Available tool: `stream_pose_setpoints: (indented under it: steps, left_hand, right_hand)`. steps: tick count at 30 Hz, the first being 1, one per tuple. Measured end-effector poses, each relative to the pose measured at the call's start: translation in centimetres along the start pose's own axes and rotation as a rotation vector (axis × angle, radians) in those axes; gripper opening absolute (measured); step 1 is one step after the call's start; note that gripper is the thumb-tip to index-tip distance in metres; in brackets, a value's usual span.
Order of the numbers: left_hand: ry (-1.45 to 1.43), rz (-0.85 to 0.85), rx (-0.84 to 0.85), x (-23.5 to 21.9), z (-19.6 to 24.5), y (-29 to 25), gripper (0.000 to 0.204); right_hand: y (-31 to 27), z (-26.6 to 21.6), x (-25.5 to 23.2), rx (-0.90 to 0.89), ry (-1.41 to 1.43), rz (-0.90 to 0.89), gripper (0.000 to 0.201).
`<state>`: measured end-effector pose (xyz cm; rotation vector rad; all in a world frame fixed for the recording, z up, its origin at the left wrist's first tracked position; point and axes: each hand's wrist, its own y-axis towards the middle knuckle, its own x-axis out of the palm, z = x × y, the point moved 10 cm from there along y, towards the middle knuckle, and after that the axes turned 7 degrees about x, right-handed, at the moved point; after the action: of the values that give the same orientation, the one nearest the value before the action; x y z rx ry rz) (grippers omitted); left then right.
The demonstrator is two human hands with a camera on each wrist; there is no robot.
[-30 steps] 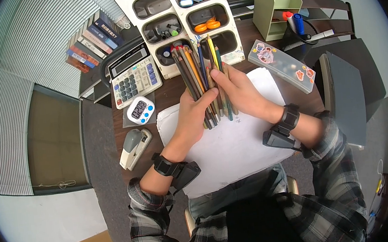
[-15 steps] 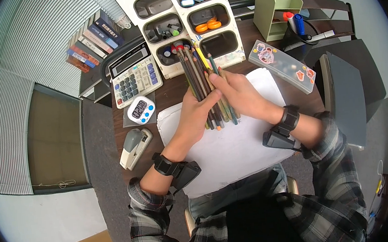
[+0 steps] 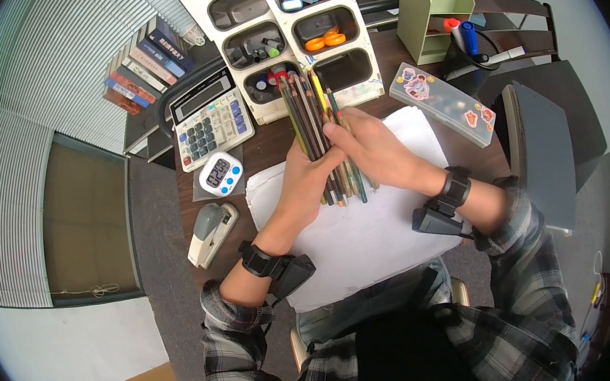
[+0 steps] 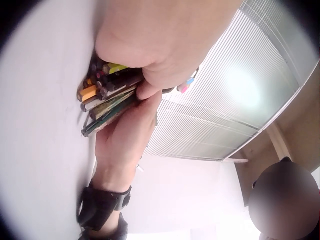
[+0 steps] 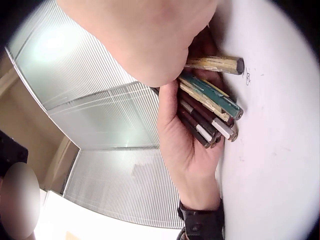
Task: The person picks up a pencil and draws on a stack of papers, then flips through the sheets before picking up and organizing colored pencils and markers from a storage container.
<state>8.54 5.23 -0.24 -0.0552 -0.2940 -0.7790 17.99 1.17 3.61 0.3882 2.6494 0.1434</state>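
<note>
A bundle of pencils (image 3: 303,120), mostly dark with some yellow and green ones, stands between both hands over white paper (image 3: 380,234). My left hand (image 3: 300,180) grips the bundle from its left side, thumb across the front. From the other side my right hand (image 3: 383,151) holds the right-hand pencils, its thumb meeting the left thumb. Blunt pencil ends (image 4: 102,97) stick out below the palms in the left wrist view, close over the paper. In the right wrist view, one thick pencil (image 5: 220,65) sits apart from the other ends. The palms hide the bundle's middle.
Behind the pencil tips stands a white organizer (image 3: 290,51) holding erasers, orange scissors and markers. A calculator (image 3: 212,122), timer (image 3: 221,174) and stapler (image 3: 213,233) lie left. On the right are a sticker-covered plastic case (image 3: 445,105), a pen cup (image 3: 468,58) and a green holder (image 3: 421,18).
The pencils, fanned out a second ago, are now drawn closer together. The right hand has shifted slightly left toward the left hand, and some tips sit lower.
</note>
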Motion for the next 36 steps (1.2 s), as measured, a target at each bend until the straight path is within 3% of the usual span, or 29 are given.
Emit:
stream_pose_setpoints:
  steps: [8,11,14,16,23,25,36]
  left_hand:
    - [0.015,-0.007,0.007,0.0,0.0,0.2,0.047]
    - [0.021,0.002,0.002,-0.2,-0.1,0.3,0.051]
    - [0.004,0.034,0.050,-0.2,0.5,0.4,0.051]
    - [0.013,0.056,0.044,-0.5,0.5,0.4,0.049]
    - [0.058,0.048,0.008,-0.5,0.5,0.3,0.040]
    - [0.062,0.022,-0.020,0.1,0.5,0.1,0.038]
    - [0.087,-0.014,0.006,0.2,0.7,0.1,0.038]
  right_hand:
    - [-0.1,-0.4,-0.3,-0.045,-0.162,0.019,0.039]
    - [0.0,0.1,-0.6,0.013,-0.164,0.039,0.041]
    - [0.2,0.7,-1.2,0.082,-0.106,0.092,0.039]
    - [0.0,-0.6,-2.3,-0.044,0.041,0.228,0.036]
    - [-0.1,-0.8,-1.8,0.017,0.043,0.123,0.030]
    - [0.0,0.4,-0.8,0.143,0.089,0.027,0.030]
    - [0.1,0.3,-0.4,0.070,0.066,0.003,0.030]
